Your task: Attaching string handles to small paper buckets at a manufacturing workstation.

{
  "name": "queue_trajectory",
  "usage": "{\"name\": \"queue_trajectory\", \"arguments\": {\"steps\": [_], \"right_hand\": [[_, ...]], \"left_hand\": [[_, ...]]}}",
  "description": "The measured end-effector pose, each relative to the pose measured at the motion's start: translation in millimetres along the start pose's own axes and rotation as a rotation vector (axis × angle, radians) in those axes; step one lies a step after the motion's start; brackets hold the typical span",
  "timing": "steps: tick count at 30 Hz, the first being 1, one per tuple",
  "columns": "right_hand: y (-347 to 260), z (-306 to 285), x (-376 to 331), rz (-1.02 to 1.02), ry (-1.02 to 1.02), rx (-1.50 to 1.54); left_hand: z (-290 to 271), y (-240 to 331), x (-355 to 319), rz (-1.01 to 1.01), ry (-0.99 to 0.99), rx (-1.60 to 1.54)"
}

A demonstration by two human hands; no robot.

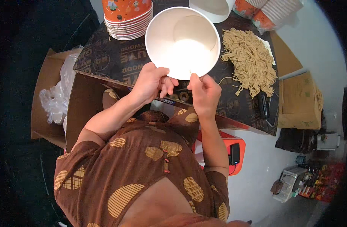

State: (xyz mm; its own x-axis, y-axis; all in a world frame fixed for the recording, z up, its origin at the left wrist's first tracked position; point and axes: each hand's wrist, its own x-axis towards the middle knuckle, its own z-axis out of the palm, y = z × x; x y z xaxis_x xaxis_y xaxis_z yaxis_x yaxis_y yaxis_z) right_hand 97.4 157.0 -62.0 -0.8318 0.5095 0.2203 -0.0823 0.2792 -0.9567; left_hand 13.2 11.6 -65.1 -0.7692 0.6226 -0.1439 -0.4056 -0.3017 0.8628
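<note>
A large white paper bowl [183,41], empty inside, is tilted toward me above a dark board table [105,56]. My left hand [152,81] grips the bowl's near rim on the left side. My right hand [203,92] pinches the near rim on the right, thumb and forefinger closed on the edge. A heap of pale dry noodles [249,62] lies on the board just right of the bowl.
A stack of orange paper bowls [128,19] stands at the back left, another white bowl [213,9] and more stacked cups [271,13] at the back. An open cardboard box of clear plastic lids [56,98] sits left. A closed carton [298,102] is right; an orange stool [234,155] below.
</note>
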Motion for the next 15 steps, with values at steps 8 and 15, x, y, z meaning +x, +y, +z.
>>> {"name": "queue_trajectory", "arguments": {"steps": [8, 15], "right_hand": [[16.8, 1.7, 6.5, 0.105, 0.023, -0.124], [18.7, 7.7, 9.2, 0.121, -0.091, -0.214]], "left_hand": [[3.0, 30.0, -32.1, -0.417, -0.186, 0.728], [8.0, 12.9, -17.9, 0.609, -0.046, 1.056]]}}
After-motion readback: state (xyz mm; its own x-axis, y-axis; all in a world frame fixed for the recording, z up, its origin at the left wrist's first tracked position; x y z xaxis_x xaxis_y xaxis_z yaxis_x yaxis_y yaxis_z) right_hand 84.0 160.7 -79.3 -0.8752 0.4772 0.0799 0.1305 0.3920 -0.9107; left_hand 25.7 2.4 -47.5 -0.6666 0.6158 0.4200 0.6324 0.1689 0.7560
